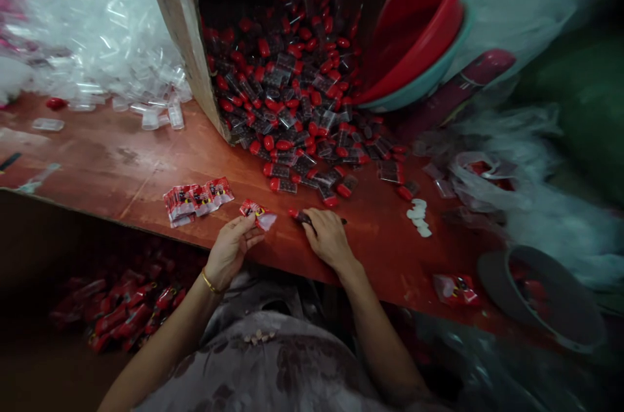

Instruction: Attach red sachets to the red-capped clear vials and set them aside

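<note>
My left hand [233, 246], with a gold bracelet on its wrist, pinches a small red printed packet [258, 214] near the table's front edge. To its right, my right hand [327, 234] is closed around a small clear container with a red cap [294, 214] and dark contents. A thin dark tip sticks out at the right of that hand; what it belongs to is hidden. Left of my left hand lie overlapping red packets [197, 199]. Beyond both hands, many red-capped containers [292, 100] spill out of a cardboard box [176, 15] lying on its side.
The reddish table [127, 171] bears clear plastic cases [92, 41] at the back left. Red [439, 22] and teal basins lean beside the box, near a dark red bottle [468, 84]. White pieces [419, 217], another packet [457, 289] and a grey bowl [494, 275] are at right. Packets [131, 308] lie below left.
</note>
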Tool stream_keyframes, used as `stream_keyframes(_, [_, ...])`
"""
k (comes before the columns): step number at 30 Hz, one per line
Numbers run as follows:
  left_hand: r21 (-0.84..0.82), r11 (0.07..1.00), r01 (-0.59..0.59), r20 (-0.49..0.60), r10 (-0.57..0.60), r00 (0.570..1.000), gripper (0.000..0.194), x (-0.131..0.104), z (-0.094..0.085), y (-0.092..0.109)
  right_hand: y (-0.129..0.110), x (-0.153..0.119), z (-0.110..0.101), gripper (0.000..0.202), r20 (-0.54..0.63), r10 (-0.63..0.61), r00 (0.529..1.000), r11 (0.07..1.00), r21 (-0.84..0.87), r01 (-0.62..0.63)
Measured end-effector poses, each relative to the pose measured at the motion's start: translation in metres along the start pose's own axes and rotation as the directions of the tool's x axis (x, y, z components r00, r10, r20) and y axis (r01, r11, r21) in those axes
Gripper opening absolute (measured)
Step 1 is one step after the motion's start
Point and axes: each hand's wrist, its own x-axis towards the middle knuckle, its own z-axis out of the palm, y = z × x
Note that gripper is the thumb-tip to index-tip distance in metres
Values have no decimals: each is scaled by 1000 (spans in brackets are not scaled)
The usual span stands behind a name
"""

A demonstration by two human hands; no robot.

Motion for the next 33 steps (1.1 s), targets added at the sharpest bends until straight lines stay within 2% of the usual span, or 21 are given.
stream_keyframes(3, [18, 1000, -20, 19, 20, 1000, 32, -1, 2, -2, -18, -12, -5, 25, -19, 85, 996, 945, 319, -75])
stream_keyframes(5, [31, 999, -43, 26, 42, 999, 33, -3, 4, -4, -33, -20, -13, 25, 66, 171, 983, 826, 535, -179])
stream_keyframes(7, [44, 997, -68, 33, 67, 997, 33, -5, 5, -6, -47, -25, -21, 26, 159, 217, 963, 698, 665, -266])
stream_keyframes(11, [149, 979, -139, 89, 127, 988, 29, -7, 5, -10, -60, -23, -30, 27, 272, 256, 927, 555, 744, -372])
stream_keyframes(14, [270, 936, -226, 183, 181, 966, 27, -7, 1, -9, -61, -16, -30, 26, 336, 277, 900, 501, 749, -434])
stream_keyframes(18, [314, 903, -295, 252, 220, 942, 28, -9, -1, -6, -63, -10, -27, 26, 386, 278, 880, 471, 743, -475])
stream_keyframes(22, [266, 928, -262, 218, 206, 954, 30, -11, 4, -8, -65, -11, -21, 26, 334, 278, 901, 461, 776, -430])
stream_keyframes(25, [230, 943, -239, 164, 204, 965, 29, -12, 10, -14, -66, -13, -16, 26, 243, 277, 930, 521, 775, -358])
stream_keyframes(30, [213, 956, -204, 104, 185, 977, 30, -9, 14, -24, -71, -12, -8, 24, 78, 292, 953, 680, 684, -265])
stream_keyframes(33, [184, 962, -201, 36, 198, 980, 31, -7, 13, -26, -77, -10, -2, 23, 51, 281, 958, 707, 665, -243])
